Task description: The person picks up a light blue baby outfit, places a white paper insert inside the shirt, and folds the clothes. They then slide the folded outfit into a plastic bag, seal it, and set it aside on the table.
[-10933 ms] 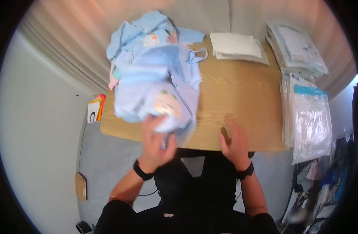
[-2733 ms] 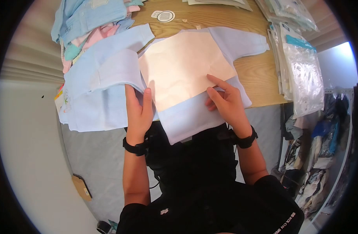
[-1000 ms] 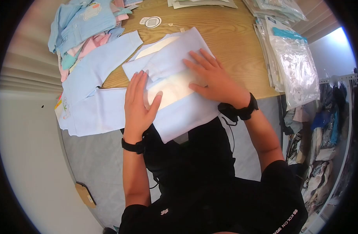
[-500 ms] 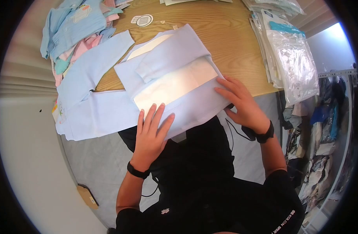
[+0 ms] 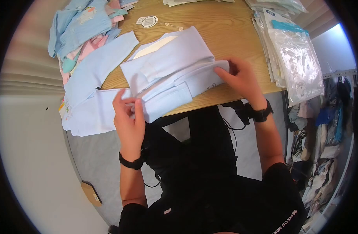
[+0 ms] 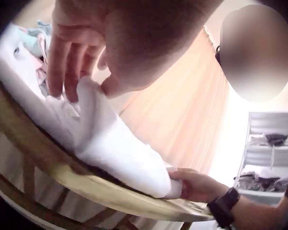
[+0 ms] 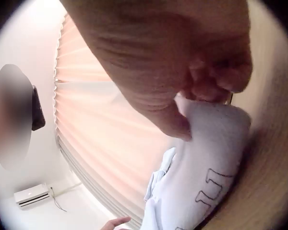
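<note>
A pale blue long-sleeved top (image 5: 171,54) lies folded near the front edge of the table, a sheet of cream card (image 5: 155,47) showing at its upper opening. Its lower part is turned up and shows outlined lettering. At the left end, my left hand (image 5: 129,121) pinches the turned-up cloth (image 6: 93,120) between thumb and fingers. My right hand (image 5: 246,82) grips the right end of that fold, thumb on top; its other fingers are partly hidden behind the cloth (image 7: 211,139). Left of the top lie light blue trousers (image 5: 95,107), partly under the left hand.
Blue, pink and green baby clothes (image 5: 85,27) are heaped at the back left. A round paper tag (image 5: 149,21) on a string lies behind the top. Clear-bagged garments (image 5: 294,54) are stacked along the right edge of the wooden table (image 5: 233,43). Shelves of clothes stand beyond.
The top came from the heap, was spread with card on it, and its sleeve side folded over. In the last half second, both hands have turned the lower part up over the card.
</note>
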The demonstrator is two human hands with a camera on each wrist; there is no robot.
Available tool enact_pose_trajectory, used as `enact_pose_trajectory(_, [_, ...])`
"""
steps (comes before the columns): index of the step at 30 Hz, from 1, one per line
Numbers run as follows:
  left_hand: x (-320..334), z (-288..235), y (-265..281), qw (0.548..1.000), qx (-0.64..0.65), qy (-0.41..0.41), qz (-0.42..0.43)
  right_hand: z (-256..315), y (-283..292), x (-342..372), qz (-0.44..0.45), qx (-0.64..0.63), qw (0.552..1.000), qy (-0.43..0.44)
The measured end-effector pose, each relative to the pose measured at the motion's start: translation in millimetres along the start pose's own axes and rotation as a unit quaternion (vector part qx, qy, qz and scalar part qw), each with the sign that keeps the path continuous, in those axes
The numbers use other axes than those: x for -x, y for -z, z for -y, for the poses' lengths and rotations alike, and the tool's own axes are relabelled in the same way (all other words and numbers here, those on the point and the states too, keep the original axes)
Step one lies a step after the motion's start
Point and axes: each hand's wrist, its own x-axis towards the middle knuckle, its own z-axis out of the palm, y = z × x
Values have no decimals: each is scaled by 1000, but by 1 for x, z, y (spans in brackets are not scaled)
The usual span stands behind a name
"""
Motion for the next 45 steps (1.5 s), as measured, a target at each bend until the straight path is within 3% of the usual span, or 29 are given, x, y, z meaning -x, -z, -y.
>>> enact_pose_trajectory(3, [-3, 11, -3, 947, -197, -232, -106, 2, -5, -12, 17, 44, 999, 2])
enact_pose_trajectory(6, [7, -2, -15, 918, -216, -328, 52, -5, -17, -11, -74, 73, 990, 96])
enact_pose_trajectory(9, [11, -3, -29, 911, -250, -294, 143, -3, -15, -18, 6, -16, 1000, 22])
enact_pose_trajectory(12, [11, 5, -35, 904, -280, -281, 161, 4, -14, -24, 63, -80, 995, -9])
enact_pose_trajectory(15, [11, 6, -35, 901, -279, -291, 161, 9, -11, -23, 95, -37, 991, 85])
enact_pose_trajectory(18, [7, 14, -31, 908, -231, -305, 171, 9, -10, -15, 104, -56, 990, 73])
enact_pose_trajectory(22, [19, 13, -8, 916, -220, -300, 149, 0, 0, -6, 53, -59, 997, 20])
enact_pose_trajectory(24, [24, 23, 7, 928, -250, -251, 111, -15, 15, -7, 11, -53, 998, 12])
enact_pose_trajectory(26, [26, 36, 24, 933, -285, -211, 59, -24, 30, -11, -50, 6, 998, 30])
enact_pose_trajectory(29, [28, 74, 42, 921, -325, -204, 65, -34, 44, -20, -127, 84, 987, 41])
enact_pose_trajectory(33, [30, 86, 54, 955, -201, -213, 39, -35, 32, -12, -236, 265, 929, 99])
enact_pose_trajectory(36, [34, 81, 74, 977, -69, -188, -70, 20, 14, 19, -282, 332, 877, 201])
enact_pose_trajectory(39, [44, 36, 81, 971, 73, -202, -109, 46, -17, 42, -132, 187, 920, 317])
enact_pose_trajectory(41, [58, 10, 66, 949, 172, -263, -2, 68, -61, 52, 0, 83, 929, 361])
enact_pose_trajectory(42, [63, -15, 60, 930, 210, -283, 103, 65, -87, 52, 59, 37, 920, 385])
enact_pose_trajectory(43, [65, -26, 52, 900, 219, -312, 211, 44, -116, 48, 91, 117, 889, 433])
enact_pose_trajectory(45, [71, -41, 26, 853, 225, -358, 307, 64, -144, 61, 330, -107, 912, 218])
